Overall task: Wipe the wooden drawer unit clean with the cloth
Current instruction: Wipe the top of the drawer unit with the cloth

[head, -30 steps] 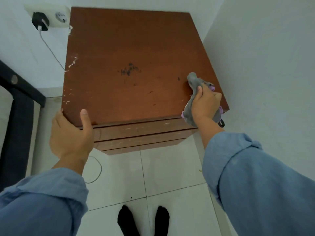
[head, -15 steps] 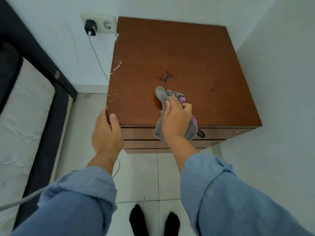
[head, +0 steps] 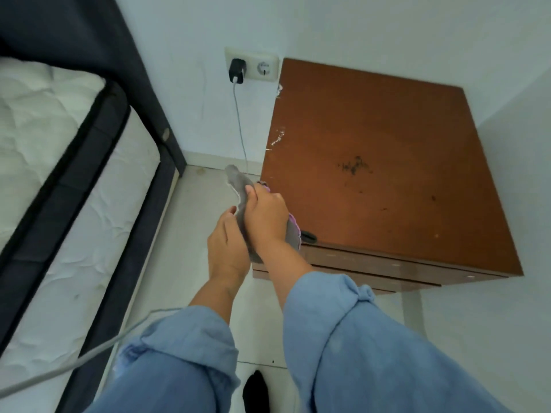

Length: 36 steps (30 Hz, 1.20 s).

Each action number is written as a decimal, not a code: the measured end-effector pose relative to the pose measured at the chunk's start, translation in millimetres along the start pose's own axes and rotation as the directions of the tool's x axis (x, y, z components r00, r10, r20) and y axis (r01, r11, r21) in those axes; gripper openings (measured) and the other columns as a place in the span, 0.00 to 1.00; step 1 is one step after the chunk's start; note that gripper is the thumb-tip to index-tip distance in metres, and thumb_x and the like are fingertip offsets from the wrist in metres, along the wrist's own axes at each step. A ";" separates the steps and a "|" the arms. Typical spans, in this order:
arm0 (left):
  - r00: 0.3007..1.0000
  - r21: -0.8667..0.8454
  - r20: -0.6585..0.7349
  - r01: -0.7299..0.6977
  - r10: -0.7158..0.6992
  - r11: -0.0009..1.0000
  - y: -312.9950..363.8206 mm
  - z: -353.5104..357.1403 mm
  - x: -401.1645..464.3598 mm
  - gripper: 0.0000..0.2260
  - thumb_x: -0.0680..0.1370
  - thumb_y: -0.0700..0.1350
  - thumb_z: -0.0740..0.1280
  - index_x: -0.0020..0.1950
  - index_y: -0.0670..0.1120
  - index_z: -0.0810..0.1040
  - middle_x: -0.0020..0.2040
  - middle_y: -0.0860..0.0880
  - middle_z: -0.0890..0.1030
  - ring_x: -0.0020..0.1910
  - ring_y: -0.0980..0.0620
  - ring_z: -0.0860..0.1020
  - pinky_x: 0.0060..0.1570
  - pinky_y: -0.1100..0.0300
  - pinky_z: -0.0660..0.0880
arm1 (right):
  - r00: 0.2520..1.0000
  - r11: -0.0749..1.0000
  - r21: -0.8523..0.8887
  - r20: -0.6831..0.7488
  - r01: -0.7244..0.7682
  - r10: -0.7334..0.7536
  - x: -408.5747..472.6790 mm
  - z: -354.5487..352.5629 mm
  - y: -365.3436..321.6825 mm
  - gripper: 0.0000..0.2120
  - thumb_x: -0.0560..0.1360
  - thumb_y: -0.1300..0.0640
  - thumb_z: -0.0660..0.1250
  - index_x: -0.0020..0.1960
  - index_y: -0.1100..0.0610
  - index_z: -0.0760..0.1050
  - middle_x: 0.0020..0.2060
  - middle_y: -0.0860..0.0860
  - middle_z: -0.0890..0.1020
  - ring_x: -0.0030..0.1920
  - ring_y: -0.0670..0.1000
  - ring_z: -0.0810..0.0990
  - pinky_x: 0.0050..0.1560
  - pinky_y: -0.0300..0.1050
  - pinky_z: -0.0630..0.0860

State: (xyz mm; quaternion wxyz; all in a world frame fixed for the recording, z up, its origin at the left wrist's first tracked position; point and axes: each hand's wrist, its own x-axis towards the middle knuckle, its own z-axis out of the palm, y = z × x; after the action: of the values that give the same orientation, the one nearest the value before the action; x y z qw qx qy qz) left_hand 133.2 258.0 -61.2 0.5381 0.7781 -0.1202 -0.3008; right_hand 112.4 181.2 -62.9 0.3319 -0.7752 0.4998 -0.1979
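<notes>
Cloth point(head: 238, 186) bunched in our right hand point(head: 265, 217) | left hand point(head: 228, 245) touches it, grip unclear | wooden drawer unit point(head: 387, 174) lies right, nearer right hand.

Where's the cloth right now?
In the head view, the cloth is gripped in the right hand at the front-left corner of the wooden drawer unit. The left hand touches it from the left.

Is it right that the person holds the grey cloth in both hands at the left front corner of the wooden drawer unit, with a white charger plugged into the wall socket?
Not quite: the charger is black, as the head view shows. The rest stands: the left hand and right hand hold the grey cloth at the wooden drawer unit's left front corner, and the wall socket holds the charger.
</notes>
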 end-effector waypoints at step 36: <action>0.988 -0.107 0.062 0.150 -0.143 0.983 62.0 103.4 239.1 0.28 0.80 0.62 0.51 0.36 0.50 0.83 0.33 0.57 0.84 0.32 0.62 0.81 0.55 0.52 0.72 | 0.976 0.947 -0.238 0.029 0.217 -0.217 411.6 -19.6 21.5 0.16 0.82 0.53 0.50 0.59 0.59 0.73 0.57 0.58 0.79 0.58 0.59 0.75 0.57 0.51 0.69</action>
State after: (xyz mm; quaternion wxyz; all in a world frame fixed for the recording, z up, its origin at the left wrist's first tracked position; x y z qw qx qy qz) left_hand 268.7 32.4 -110.6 0.5537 0.7451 -0.0601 -0.3668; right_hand 259.8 -204.0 -74.7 0.2127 -0.8601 0.4312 -0.1703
